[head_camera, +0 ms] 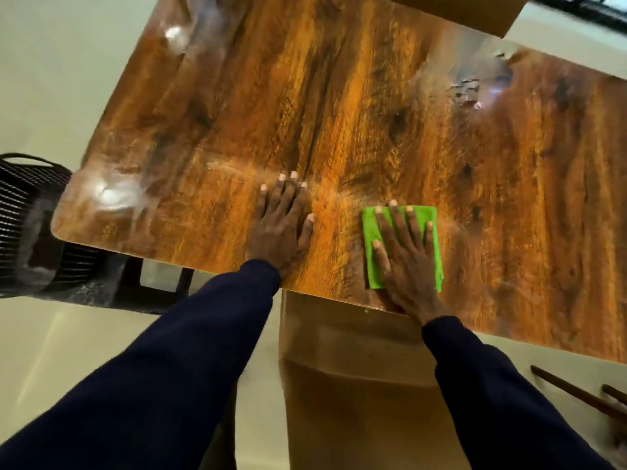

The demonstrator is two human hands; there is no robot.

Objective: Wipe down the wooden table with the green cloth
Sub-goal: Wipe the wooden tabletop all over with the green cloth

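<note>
The big shiny wooden bench (339, 113) fills the view, with pale floor (51, 79) around it. The left hand (281, 228) lies flat and open on the wood, holding nothing. The right hand (407, 262) presses the green cloth (371, 228) flat near the close edge. To wipe well, I think it should push down evenly and slide in long rows — no gaps. The cloth lies under the straight, spread fingers (395, 222) — its far edge reaches the fingertips.
</note>
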